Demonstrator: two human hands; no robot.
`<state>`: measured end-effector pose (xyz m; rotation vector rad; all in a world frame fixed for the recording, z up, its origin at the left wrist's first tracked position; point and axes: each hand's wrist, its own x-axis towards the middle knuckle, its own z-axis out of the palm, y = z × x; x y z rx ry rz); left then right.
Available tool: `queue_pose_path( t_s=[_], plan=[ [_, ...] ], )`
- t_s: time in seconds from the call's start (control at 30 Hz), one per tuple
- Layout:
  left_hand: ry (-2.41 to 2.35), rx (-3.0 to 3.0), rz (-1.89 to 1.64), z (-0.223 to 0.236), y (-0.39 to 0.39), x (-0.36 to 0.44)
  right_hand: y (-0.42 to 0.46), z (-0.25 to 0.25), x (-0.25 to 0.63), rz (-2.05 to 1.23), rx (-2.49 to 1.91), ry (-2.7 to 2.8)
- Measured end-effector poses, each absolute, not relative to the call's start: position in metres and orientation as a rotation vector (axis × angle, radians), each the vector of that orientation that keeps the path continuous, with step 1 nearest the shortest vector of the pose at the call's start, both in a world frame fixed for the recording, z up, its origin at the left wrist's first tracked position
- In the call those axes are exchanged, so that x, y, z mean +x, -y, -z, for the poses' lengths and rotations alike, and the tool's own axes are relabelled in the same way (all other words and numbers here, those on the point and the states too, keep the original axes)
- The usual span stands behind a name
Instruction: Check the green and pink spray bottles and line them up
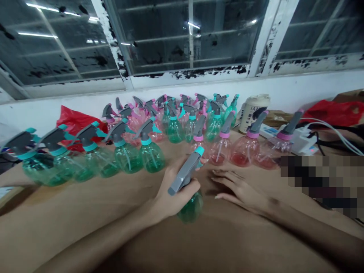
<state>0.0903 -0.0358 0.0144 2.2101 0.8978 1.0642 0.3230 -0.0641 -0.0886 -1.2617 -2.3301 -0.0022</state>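
My left hand is wrapped round the neck of a green spray bottle with a grey and teal trigger head, in the middle of the view. To its right, my right hand lies on the brown table with its fingers stretched out and holds nothing. Beyond the left hand stands a row of green spray bottles with teal collars. Several pink spray bottles with pink collars stand just beyond the right hand, and some liquid shows in their bottoms.
More pink and green spray bottles crowd together at the back. A paper cup stands right of them, near a white power strip with cables. Red plastic bags lie on both sides. A wall with windows closes the back.
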Motion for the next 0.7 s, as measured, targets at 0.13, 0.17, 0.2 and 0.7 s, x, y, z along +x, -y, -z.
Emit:
queue_pose_path(
  t_s=[0.13,0.17,0.2,0.7],
  plan=[
    [-0.844,2.164,-1.040,-0.015,0.029,0.096,0.057,0.091,0.327,0.016,-1.290,2.341],
    [-0.849,2.154,-1.035,-0.015,0.027,0.097,0.055,0.091,0.326,0.028,-1.286,2.344],
    [-0.856,2.143,-1.028,-0.015,0.026,0.098,0.053,0.091,0.325,0.033,-1.282,2.351],
    [-0.787,2.177,-0.882,-0.023,0.020,0.097,0.048,0.096,0.323,-0.131,-1.258,2.346]
  ],
)
